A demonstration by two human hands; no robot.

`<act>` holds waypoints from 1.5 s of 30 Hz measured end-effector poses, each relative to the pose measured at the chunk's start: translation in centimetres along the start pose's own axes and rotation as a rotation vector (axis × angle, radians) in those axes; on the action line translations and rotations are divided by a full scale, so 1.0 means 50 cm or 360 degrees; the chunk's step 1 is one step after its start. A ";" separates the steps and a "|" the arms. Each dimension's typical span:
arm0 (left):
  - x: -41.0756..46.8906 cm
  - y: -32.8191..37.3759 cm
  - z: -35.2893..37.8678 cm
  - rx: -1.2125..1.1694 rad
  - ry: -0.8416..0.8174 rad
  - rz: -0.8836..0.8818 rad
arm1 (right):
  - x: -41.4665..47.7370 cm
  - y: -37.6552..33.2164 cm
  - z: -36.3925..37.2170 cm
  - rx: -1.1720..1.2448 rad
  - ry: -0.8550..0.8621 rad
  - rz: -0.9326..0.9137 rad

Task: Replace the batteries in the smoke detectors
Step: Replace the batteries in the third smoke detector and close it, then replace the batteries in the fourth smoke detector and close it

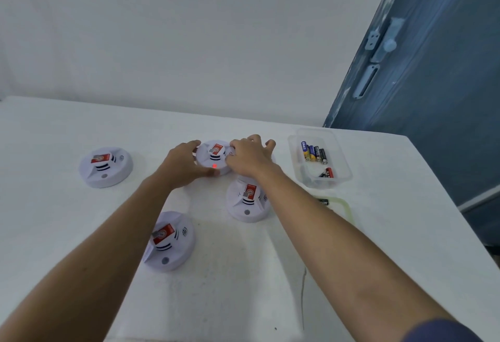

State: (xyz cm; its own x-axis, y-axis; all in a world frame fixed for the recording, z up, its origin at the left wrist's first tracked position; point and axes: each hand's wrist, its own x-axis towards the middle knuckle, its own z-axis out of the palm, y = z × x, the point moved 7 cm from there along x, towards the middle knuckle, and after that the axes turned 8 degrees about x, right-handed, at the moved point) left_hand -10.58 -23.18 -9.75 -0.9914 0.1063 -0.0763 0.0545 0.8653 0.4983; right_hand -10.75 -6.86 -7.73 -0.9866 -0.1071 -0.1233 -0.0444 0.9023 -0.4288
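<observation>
Out by the counter's (270, 274) left edge sits the first smoke detector (105, 167), face up with its red label showing and nothing touching it. Closer to the front edge lies a second detector (169, 241), just beside the left forearm. Now the action, toward the back edge and near the middle: the left grip (184, 164) is wrapped round the left rim of the lit detector (213, 156), fingers curled over the far side and thumb tucked at the near edge, right by a glowing red light (214, 166). The right grip (249, 157) clamps the same unit from the other side, fingers spread and hooked over its right rim. So both grips have hold of that one detector, and it rests on the counter. Just in front of it a fourth detector (247, 200) sits beside the right forearm. Toward the right edge stands a clear tub (346, 168) with a row of batteries (313, 151) lined up at its far end and a loose red-and-black battery (326, 173) at its near end. In front of it, a yellowish-rimmed container (347, 209) peeks out from behind the right arm, with a dark battery (323, 202) visible in it. Beyond the counter's right edge stands a blue door (433, 98)
</observation>
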 end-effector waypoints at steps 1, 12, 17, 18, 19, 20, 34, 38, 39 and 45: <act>-0.004 -0.001 -0.003 0.0002 -0.0030 0.0003 | -0.003 -0.003 0.000 -0.0009 0.0004 -0.0008; -0.151 -0.009 -0.066 0.0249 -0.0235 0.0197 | -0.114 -0.109 0.022 0.0742 0.0202 -0.0393; -0.251 -0.032 -0.047 0.0360 -0.0514 0.0063 | -0.181 -0.123 0.062 0.1174 -0.0016 -0.0268; -0.264 -0.035 -0.040 0.0408 -0.0569 0.0059 | -0.187 -0.121 0.071 0.1213 -0.0037 -0.0239; -0.277 -0.040 -0.032 0.0441 -0.0606 0.0059 | -0.194 -0.122 0.079 0.1239 -0.0055 -0.0213; -0.285 -0.043 -0.025 0.0456 -0.0623 0.0072 | -0.198 -0.120 0.085 0.1266 -0.0065 -0.0186; -0.294 -0.027 -0.057 -0.0495 -0.0155 -0.0077 | -0.217 -0.100 0.091 0.1709 -0.0051 0.0010; -0.299 0.025 -0.052 -0.1317 -0.0167 0.0022 | -0.214 -0.083 0.090 0.2016 -0.0005 0.0162; -0.300 0.038 -0.049 -0.1528 -0.0164 -0.0007 | -0.214 -0.077 0.086 0.2148 -0.0027 0.0200; -0.290 0.096 -0.027 -0.1863 -0.0037 -0.0224 | -0.221 -0.046 0.064 0.2570 -0.0211 0.0201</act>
State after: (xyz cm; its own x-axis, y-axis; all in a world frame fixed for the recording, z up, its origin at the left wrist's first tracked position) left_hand 3.89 -21.24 -5.11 -0.9769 0.0652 -0.2034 -0.2095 -0.1054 0.9721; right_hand 0.75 -9.07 -8.25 -0.9475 -0.1810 -0.2638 0.3177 -0.4368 -0.8416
